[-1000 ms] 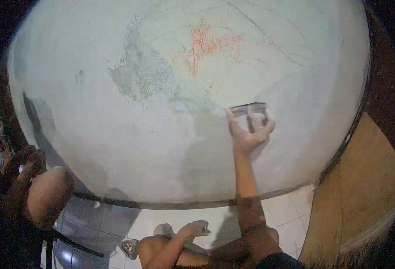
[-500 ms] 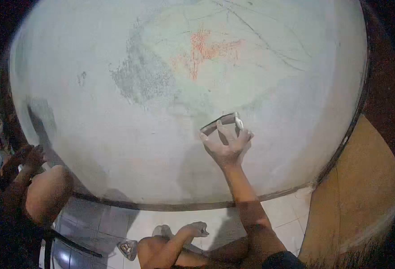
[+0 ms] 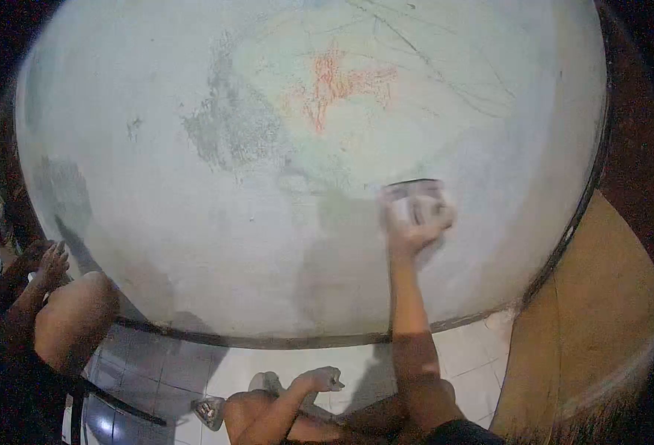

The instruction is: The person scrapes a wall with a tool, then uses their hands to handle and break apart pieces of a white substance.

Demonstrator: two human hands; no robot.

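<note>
My right hand point(image 3: 420, 221), pale with dust and blurred by motion, grips a greyish sanding block point(image 3: 414, 187) with a thin dark front edge. The block lies against a large pale rounded panel point(image 3: 193, 245). Just above it spreads a light green patch point(image 3: 408, 141) with orange marks point(image 3: 331, 81) and dark scratch lines. My left hand point(image 3: 327, 379) is curled closed in front of the panel's lower edge, close to my bent leg. Nothing shows between its fingers.
A dark rim borders the panel. At the left sits another person, with a hand point(image 3: 51, 267) near the panel's edge and a knee point(image 3: 78, 315) beside it. Brown board point(image 3: 586, 326) stands at the right. A small grey triangular object point(image 3: 209, 410) lies on the tiled floor point(image 3: 138, 374).
My right hand has moved right and slightly up across the panel with the sanding block, which is turned more level. My left hand has hardly moved. The other person's hand has shifted slightly.
</note>
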